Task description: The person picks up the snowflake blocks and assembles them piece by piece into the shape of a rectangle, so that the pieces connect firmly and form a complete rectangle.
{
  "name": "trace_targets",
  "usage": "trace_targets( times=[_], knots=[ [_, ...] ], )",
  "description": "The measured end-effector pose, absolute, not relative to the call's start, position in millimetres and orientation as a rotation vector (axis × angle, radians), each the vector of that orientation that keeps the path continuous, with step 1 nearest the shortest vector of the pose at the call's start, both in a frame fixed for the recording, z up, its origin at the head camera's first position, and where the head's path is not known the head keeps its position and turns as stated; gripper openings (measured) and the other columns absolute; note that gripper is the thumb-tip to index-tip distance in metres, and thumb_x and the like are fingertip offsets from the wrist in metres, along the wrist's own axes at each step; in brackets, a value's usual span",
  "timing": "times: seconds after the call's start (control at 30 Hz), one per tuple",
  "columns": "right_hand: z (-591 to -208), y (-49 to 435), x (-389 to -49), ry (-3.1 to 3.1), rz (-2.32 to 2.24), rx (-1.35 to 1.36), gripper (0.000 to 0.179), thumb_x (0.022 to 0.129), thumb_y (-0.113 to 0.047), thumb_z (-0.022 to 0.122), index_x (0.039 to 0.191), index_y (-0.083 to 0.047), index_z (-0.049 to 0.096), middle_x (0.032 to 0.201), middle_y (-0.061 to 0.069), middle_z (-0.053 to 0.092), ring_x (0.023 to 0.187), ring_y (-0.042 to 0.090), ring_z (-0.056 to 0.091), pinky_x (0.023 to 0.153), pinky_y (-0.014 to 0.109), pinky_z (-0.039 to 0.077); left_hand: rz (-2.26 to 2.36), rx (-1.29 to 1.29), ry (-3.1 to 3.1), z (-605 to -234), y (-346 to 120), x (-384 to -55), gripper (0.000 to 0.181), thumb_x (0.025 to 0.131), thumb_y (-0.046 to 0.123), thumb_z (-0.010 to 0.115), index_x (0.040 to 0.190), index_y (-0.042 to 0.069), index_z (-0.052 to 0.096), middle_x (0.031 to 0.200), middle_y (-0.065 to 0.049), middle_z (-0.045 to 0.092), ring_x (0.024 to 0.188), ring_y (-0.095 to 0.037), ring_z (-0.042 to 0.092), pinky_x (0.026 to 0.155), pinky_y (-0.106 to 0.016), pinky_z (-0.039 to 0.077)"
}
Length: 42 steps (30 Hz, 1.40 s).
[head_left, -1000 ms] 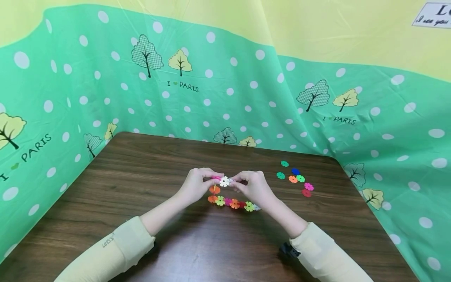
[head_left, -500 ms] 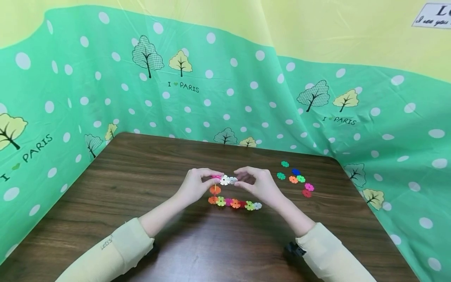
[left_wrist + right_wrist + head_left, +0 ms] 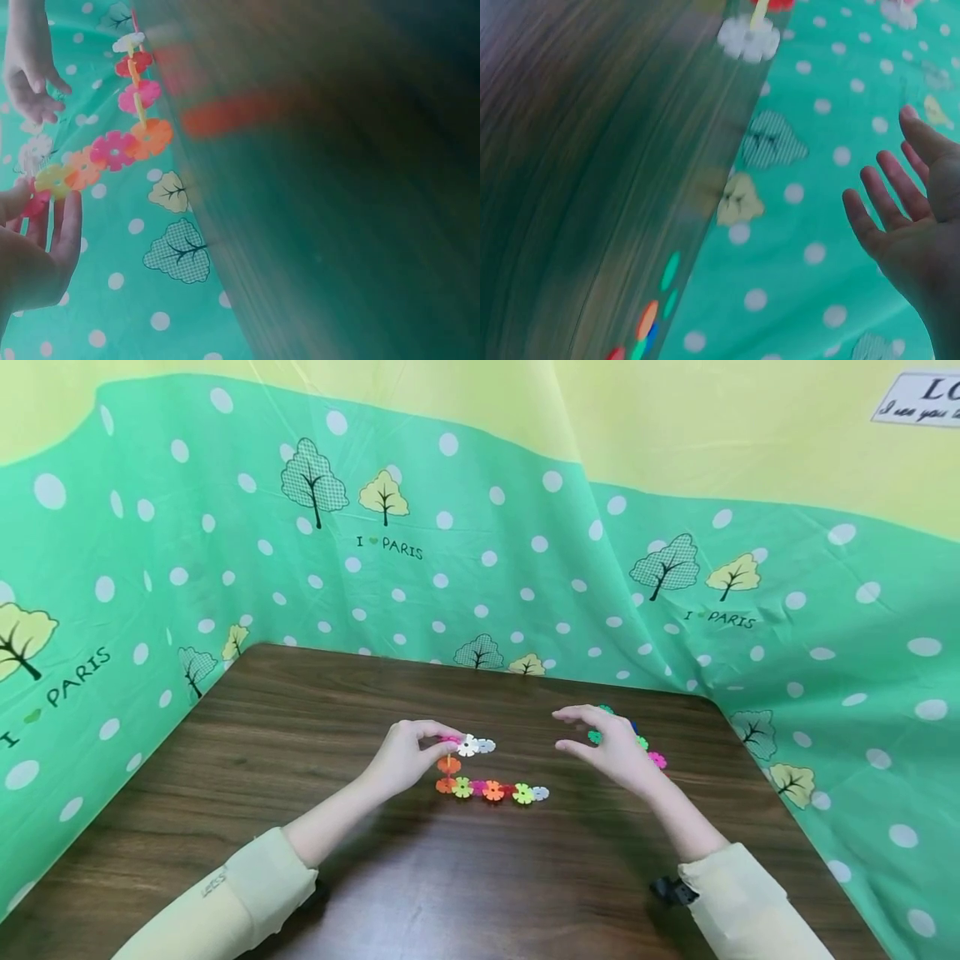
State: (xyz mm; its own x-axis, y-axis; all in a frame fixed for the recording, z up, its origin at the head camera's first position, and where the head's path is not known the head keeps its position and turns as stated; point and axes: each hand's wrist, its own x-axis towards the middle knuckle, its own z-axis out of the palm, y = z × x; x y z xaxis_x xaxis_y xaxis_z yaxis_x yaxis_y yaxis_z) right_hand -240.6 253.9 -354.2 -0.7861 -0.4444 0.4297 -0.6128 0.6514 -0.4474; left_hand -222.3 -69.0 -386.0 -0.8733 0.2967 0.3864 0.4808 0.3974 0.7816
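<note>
A chain of interlocked plastic flower discs [image 3: 492, 791] runs along the table, bends at its left side and turns back at the far side. My left hand [image 3: 390, 764] pinches a pink disc near the far end; a white flower disc [image 3: 468, 745] and a pale grey-white one [image 3: 487, 746] stick out to the right of the fingers. The left wrist view has thumb and fingers on a reddish-pink disc [image 3: 34, 202] beside a yellow one [image 3: 55, 181]. My right hand [image 3: 611, 747] holds nothing, its fingers spread in the right wrist view, just left of the loose discs and partly covering them.
Loose flower discs lie at the right of the table, among them a pink one [image 3: 657, 760] and a green one [image 3: 596, 737]. The brown wooden table [image 3: 315, 702] meets a green dotted curtain [image 3: 420, 602] at its back and sides.
My right hand has let go of the pale disc at the chain's far end and moved right toward the loose discs, its fingers opening. The left hand keeps its pinch, shifting slightly left.
</note>
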Motion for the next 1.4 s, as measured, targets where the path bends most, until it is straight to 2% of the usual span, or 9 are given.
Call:
trace_targets(
  times=[0.13,0.23,0.37,0.6,0.93,1.17,1.4],
  knots=[
    [-355.0,273.2,-244.1,-2.609,0.809,0.79,0.044,0.079,-0.029,0.076,0.12,-0.019,0.064,0.123,-0.001,0.062,0.113,0.017,0.057,0.085,0.037,0.05,-1.469,-0.703,-2.482,-387.8,-71.3,-222.1,0.011,0.084,0.015,0.071,0.095,0.015,0.075,0.089,0.003,0.073,0.072,-0.007,0.062,0.064,-0.024,0.05],
    [-356.6,285.1,-246.7,-2.636,0.792,0.738,0.044,0.079,-0.03,0.076,0.121,-0.023,0.062,0.128,-0.001,0.059,0.119,0.019,0.053,0.089,0.041,0.047,-1.464,-0.705,-2.49,-389.1,-72.6,-222.3,0.011,0.084,0.015,0.071,0.095,0.015,0.075,0.088,0.003,0.073,0.072,-0.005,0.062,0.064,-0.022,0.051],
    [-362.0,298.4,-252.7,-2.673,0.791,0.701,0.045,0.08,-0.026,0.076,0.122,-0.022,0.062,0.133,0.001,0.056,0.125,0.026,0.047,0.094,0.048,0.043,-1.476,-0.7,-2.498,-389.8,-73.3,-222.6,0.011,0.083,0.014,0.072,0.094,0.015,0.075,0.088,0.004,0.073,0.073,-0.005,0.062,0.064,-0.022,0.051],
    [-378.0,317.1,-268.6,-2.702,0.7,0.693,0.052,0.079,-0.018,0.077,0.127,-0.011,0.058,0.136,0.011,0.052,0.123,0.037,0.045,0.092,0.055,0.043,-1.456,-0.719,-2.509,-388.1,-73.2,-222.8,0.012,0.083,0.013,0.072,0.094,0.015,0.075,0.089,0.003,0.073,0.073,-0.006,0.062,0.065,-0.022,0.051],
    [-398.2,335.3,-293.4,-2.802,0.699,0.694,0.056,0.081,-0.018,0.075,0.132,-0.008,0.053,0.141,0.017,0.045,0.128,0.043,0.036,0.098,0.062,0.034,-1.501,-0.723,-2.504,-387.2,-74.9,-222.8,0.012,0.083,0.013,0.072,0.094,0.014,0.075,0.09,0.001,0.073,0.075,-0.009,0.064,0.064,-0.027,0.053],
    [-410.3,343.8,-305.7,-2.894,0.67,0.686,0.056,0.082,-0.019,0.073,0.133,-0.008,0.053,0.139,0.02,0.047,0.128,0.042,0.038,0.1,0.06,0.034,-1.507,-0.715,-2.505,-386.5,-74.9,-222.4,0.012,0.083,0.012,0.072,0.095,0.013,0.075,0.09,0.001,0.073,0.074,-0.012,0.064,0.064,-0.025,0.051],
    [-417.8,347.5,-317.2,-2.953,0.578,0.733,0.054,0.081,-0.012,0.074,0.13,0.0,0.054,0.132,0.025,0.052,0.125,0.042,0.044,0.097,0.056,0.04,-1.529,-0.733,-2.496,-386.6,-73.6,-223.5,0.013,0.083,0.013,0.072,0.095,0.012,0.075,0.09,0.0,0.073,0.077,-0.01,0.066,0.068,-0.032,0.054]
  ],
)
